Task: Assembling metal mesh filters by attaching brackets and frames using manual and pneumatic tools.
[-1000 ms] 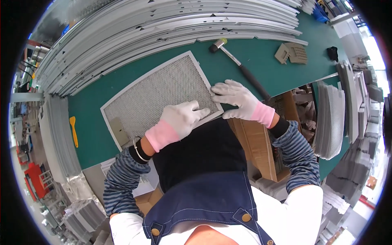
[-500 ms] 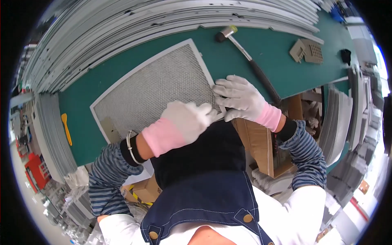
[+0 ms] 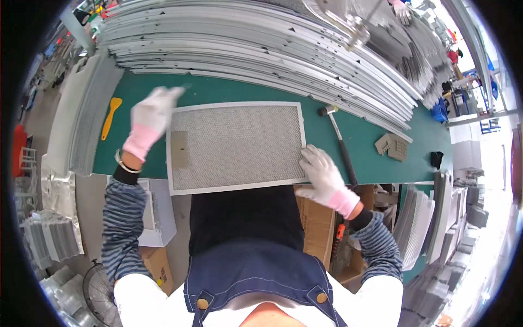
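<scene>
A mesh filter panel [image 3: 239,143] in a thin white metal frame lies flat on the green worktop, with a small beige patch [image 3: 179,150] near its left side. My right hand [image 3: 322,171], in a white glove with a pink cuff, rests against the panel's right edge, fingers stretched out. My left hand [image 3: 152,114], gloved the same way, is over the worktop by the panel's upper left corner. Its fingers point up and right and are smeared by motion, so any hold is unclear.
Long white metal strips [image 3: 261,62] are piled along the worktop's far side. A hammer [image 3: 343,147] and beige plastic blocks [image 3: 392,146] lie to the right. A yellow scraper [image 3: 111,118] lies left, beside stacked grey panels [image 3: 92,114]. Another person's gloved hand [image 3: 402,12] shows at far right.
My left hand has moved from the panel's near right corner to its upper left. The panel now sits straighter. My right hand stays by its right edge. The view has shifted.
</scene>
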A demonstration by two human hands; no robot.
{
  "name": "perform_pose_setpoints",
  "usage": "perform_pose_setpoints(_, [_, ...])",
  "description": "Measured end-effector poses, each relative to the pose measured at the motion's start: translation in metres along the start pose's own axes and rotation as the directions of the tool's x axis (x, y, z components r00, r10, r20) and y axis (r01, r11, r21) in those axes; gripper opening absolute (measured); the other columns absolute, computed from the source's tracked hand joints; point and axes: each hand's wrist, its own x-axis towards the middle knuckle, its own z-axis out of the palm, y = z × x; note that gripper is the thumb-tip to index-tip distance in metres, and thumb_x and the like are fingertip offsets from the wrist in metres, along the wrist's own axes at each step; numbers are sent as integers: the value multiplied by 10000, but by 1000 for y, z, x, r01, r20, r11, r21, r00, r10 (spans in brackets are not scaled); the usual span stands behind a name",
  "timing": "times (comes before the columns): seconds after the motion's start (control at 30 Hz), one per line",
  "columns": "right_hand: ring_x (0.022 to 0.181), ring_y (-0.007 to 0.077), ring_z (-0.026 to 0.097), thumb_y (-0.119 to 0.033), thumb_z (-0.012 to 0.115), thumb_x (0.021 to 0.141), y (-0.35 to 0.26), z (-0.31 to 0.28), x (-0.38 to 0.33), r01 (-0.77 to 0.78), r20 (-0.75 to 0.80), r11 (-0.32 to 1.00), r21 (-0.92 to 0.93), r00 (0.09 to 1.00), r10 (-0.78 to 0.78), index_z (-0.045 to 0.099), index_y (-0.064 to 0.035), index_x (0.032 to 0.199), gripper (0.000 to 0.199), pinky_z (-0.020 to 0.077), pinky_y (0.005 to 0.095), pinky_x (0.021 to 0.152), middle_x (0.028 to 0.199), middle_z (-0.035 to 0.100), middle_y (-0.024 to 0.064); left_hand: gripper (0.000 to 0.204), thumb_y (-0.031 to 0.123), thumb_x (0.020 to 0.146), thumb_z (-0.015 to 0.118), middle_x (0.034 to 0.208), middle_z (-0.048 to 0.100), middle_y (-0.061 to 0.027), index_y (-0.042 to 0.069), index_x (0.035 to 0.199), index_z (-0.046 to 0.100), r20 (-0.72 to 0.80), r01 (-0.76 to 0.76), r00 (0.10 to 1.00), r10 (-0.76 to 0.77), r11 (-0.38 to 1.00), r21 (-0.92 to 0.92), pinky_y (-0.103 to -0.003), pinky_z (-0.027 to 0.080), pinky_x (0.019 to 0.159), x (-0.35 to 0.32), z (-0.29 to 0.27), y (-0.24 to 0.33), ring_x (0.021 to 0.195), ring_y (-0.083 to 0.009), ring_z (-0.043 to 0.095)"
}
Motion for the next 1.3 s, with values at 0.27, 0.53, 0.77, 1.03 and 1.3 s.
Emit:
perform_pose_setpoints(0.27, [1134, 313, 574, -133, 690, 748, -23, 48, -4, 131, -352, 979, -154, 919, -178, 648, -66, 1102, 362, 435, 438, 1017, 1125, 627, 133, 409, 155, 873, 611, 1228, 554, -109, 158, 1281, 591, -243, 154, 966, -83, 945, 288, -375, 457, 933, -35, 18, -52, 1096, -301, 549])
perform_pose_setpoints(0.53, [823, 95, 598, -151, 730, 879, 37, 45, -57, 294, -492, 397, 869, 588, 642, 686, 4, 997, 199, 487, 279, 776, 951, 689, 17, 466, 40, 873, 555, 1306, 517, -178, -8, 1332, 491, -162, -121, 985, -54, 449, -885, -365, 376, 1063, 36, 14, 145, 1238, -307, 495])
perform_pose_setpoints(0.77, [895, 118, 590, -85, 710, 876, 48, 70, -69, 186, -301, 243, 952, 718, 627, 666, 17, 1059, 214, 461, 294, 837, 971, 684, 37, 209, 99, 960, 512, 848, 579, -93, -34, 1113, 563, 204, 219, 974, -97, 183, -958, -280, 467, 730, 50, 11, 192, 774, -146, 555])
perform_pose_setpoints(1.03, [903, 274, 621, -53, 718, 784, 74, 42, -58, -324, -124, 704, 633, 855, 504, 660, 9, 1037, 267, 469, 396, 818, 973, 669, 162, 113, 95, 934, 556, 659, 487, -68, -12, 944, 589, -135, -110, 988, -78, 269, -957, -281, 438, 553, 31, 4, 194, 573, -150, 497])
perform_pose_setpoints(1.3, [838, 130, 535, 34, 690, 796, 77, 50, -40, -184, 141, 816, 549, 982, 127, 507, 11, 1250, 490, 478, 278, 700, 1087, 560, 27, 88, 133, 833, 645, 646, 547, -99, 66, 875, 606, -319, -210, 915, -246, 386, -898, -351, 468, 507, -26, -9, 179, 564, -266, 591])
